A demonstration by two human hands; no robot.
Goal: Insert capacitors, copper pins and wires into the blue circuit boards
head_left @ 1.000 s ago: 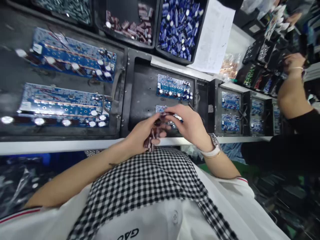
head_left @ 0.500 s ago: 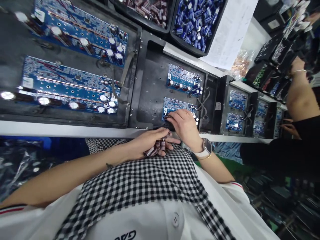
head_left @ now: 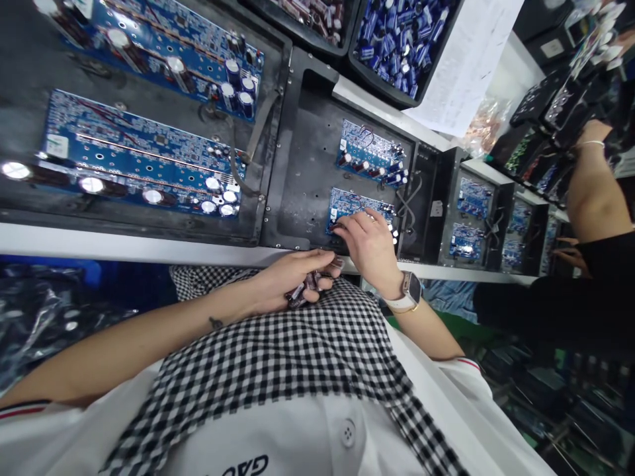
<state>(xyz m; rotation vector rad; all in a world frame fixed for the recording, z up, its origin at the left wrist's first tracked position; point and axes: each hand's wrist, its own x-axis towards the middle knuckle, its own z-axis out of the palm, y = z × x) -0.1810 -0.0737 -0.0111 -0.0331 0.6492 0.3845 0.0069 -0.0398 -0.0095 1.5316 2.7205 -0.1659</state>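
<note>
My left hand point(head_left: 290, 276) is curled around several brown cylindrical capacitors point(head_left: 297, 295), just in front of the bench edge. My right hand point(head_left: 368, 248) reaches over the nearer blue circuit board point(head_left: 354, 198) in the middle tray. Its thumb and forefinger pinch a brown capacitor point(head_left: 337, 228) at the board's left front corner, and the fingers hide much of that part. White-topped parts show at the board's right end. Behind it lies a second blue circuit board point(head_left: 374, 142), with a row of brown capacitors and several blue ones on it.
A larger-looking tray point(head_left: 30, 215) at left holds two populated boards. Bins of brown capacitors point(head_left: 317, 16) and blue capacitors point(head_left: 397, 46) stand behind, beside a white paper sheet point(head_left: 459, 79). More trays with boards point(head_left: 465, 239) continue right, where another person's arm point(head_left: 598, 185) reaches over parts bins.
My left fingers have closed further around the capacitors, which show less now. My right hand stays at the board's left front corner. The view has shifted slightly.
</note>
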